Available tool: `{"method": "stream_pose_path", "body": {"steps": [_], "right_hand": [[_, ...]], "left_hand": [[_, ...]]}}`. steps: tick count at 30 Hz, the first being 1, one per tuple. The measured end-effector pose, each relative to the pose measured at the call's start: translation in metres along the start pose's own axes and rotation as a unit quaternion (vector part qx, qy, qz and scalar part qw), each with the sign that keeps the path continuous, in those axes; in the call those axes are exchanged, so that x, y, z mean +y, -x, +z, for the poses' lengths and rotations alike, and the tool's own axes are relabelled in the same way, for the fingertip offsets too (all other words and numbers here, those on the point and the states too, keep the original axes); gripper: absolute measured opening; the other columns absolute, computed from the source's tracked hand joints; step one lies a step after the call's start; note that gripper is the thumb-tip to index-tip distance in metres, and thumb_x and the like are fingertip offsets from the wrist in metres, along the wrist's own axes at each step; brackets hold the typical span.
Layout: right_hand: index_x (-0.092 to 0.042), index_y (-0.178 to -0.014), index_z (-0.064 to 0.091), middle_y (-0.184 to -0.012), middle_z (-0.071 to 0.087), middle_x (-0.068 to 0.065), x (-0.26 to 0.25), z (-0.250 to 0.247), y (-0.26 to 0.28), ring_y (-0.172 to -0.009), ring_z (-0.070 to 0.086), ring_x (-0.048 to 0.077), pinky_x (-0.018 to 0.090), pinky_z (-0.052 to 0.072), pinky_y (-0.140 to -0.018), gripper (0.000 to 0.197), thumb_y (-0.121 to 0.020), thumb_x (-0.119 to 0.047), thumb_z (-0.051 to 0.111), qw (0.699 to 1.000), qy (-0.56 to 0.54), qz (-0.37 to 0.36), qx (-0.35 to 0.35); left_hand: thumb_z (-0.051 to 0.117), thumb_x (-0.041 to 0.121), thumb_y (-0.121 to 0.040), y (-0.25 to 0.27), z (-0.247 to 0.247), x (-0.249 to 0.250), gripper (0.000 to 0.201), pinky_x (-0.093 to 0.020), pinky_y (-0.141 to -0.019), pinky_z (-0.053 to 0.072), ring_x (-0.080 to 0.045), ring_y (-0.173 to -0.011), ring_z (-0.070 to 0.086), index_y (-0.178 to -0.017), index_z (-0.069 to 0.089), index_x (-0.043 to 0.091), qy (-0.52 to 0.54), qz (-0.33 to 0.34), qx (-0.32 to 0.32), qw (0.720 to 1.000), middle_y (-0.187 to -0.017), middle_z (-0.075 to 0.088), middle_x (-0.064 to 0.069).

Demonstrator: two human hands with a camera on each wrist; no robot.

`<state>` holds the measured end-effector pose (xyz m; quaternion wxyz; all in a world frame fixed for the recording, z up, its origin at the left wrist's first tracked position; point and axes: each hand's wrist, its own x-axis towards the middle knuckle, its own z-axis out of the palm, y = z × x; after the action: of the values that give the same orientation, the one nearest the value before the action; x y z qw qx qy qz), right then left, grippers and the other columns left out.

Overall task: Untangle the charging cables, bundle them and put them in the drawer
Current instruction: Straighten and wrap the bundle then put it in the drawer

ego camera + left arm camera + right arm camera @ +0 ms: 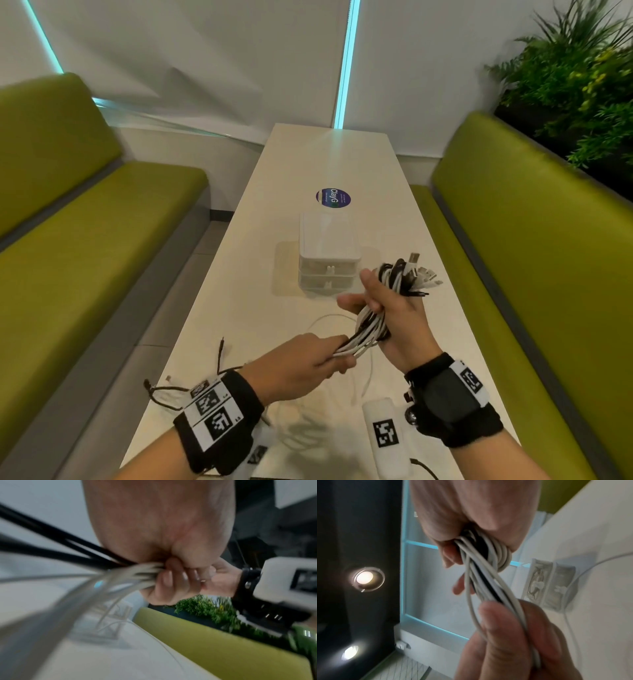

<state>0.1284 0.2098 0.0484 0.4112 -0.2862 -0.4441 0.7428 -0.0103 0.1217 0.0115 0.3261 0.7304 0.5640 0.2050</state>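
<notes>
Right hand (394,308) fist clamps the cable bundle (371,325) mid-air, anchoring the coil; left hand (305,363) pinches the trailing strands taut for wrapping. Drawer unit (329,260) just behind, drawers closed.

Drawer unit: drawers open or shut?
Shut: both drawer fronts sit flush on the drawer unit; the cables are in both hands, not yet inside.

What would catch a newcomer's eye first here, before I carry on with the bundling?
The cable bundle, white and black strands, stretched above the table between both hands: the right hand grips it, plugs fanning out beyond it, and the left hand grips the trailing strands. Just behind stands the small white drawer unit, both drawers shut.
</notes>
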Motion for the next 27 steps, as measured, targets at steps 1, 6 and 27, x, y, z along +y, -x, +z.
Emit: {"method": "stream_pose_path", "body": {"steps": [1,6,27], "right_hand": [[-0.006,-0.077,0.057,-0.06,0.057,0.011,-0.001,-0.002,0.001,-0.085,0.072,0.034,0.039,0.057,-0.074,0.018,-0.084,-0.021,0.065,0.999,-0.034,0.017,-0.026],[-0.001,-0.085,0.061,-0.057,0.062,0.001,-0.002,0.0,0.008,-0.05,0.057,0.016,0.025,0.049,-0.05,0.033,-0.086,-0.033,0.056,0.992,-0.034,0.084,-0.084],[-0.012,-0.092,0.049,-0.054,0.032,0.0,-0.005,-0.008,0.008,-0.041,0.048,0.005,0.031,0.056,-0.059,0.018,-0.093,-0.022,0.063,0.876,-0.084,0.181,-0.44]], "left_hand": [[0.036,0.053,-0.099,-0.001,-0.001,-0.003,0.03,-0.018,-0.059,0.033,-0.002,-0.06,0.047,-0.09,0.046,0.026,-0.03,0.014,0.008,0.999,-0.072,0.054,0.014],[0.015,0.086,-0.078,0.0,-0.003,-0.011,0.077,-0.021,-0.052,0.027,-0.008,-0.05,0.043,-0.083,0.05,0.017,-0.091,0.056,0.026,0.994,-0.057,0.046,0.005],[0.063,0.062,-0.08,0.006,-0.039,-0.021,0.047,-0.023,-0.052,0.032,-0.008,-0.048,0.041,-0.059,0.052,0.021,-0.052,-0.026,-0.014,0.998,-0.047,0.044,0.007]]}}
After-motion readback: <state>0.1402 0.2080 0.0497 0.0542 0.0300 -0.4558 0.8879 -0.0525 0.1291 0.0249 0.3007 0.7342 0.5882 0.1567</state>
